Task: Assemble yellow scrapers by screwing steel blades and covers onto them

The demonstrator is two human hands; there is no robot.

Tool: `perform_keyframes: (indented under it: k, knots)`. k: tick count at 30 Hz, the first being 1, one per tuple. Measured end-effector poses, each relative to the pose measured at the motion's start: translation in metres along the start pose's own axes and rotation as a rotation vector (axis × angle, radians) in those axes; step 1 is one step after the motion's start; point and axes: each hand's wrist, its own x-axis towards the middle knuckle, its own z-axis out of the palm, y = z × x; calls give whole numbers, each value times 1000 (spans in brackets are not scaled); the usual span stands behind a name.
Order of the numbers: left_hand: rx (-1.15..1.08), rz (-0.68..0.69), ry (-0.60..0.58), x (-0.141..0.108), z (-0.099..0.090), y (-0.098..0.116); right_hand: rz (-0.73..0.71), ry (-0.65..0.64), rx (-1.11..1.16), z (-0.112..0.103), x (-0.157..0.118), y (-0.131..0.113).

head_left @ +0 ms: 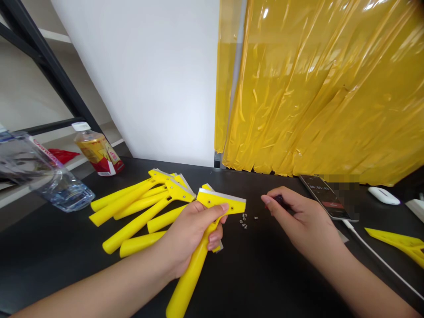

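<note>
My left hand (198, 229) is closed round the neck of a yellow scraper (192, 274), thumb on its head below the metal blade edge. Two small holes show in that head. My right hand (298, 216), to the right, pinches a small dark and red object (278, 199), mostly hidden by the fingers. Between the hands, small screws and nuts (244, 220) lie on the black table (251, 274). Several more yellow scrapers (135, 221) lie in a loose pile left of and behind my left hand, some overlapping.
Behind the pile stand a drink bottle (99, 152) and a clear plastic container (59, 181). A phone (327, 198) with a white cable lies beyond my right hand. A white case (383, 195) and a yellow part (397, 242) are at right. Yellow plastic sheeting (314, 97) hangs behind.
</note>
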Motion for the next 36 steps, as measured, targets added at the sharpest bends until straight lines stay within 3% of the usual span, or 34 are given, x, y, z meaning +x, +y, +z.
perform_keyframes:
  k: [36]
  knots:
    - [20, -8, 14, -1, 0, 1, -54, 42, -51, -9, -3, -5]
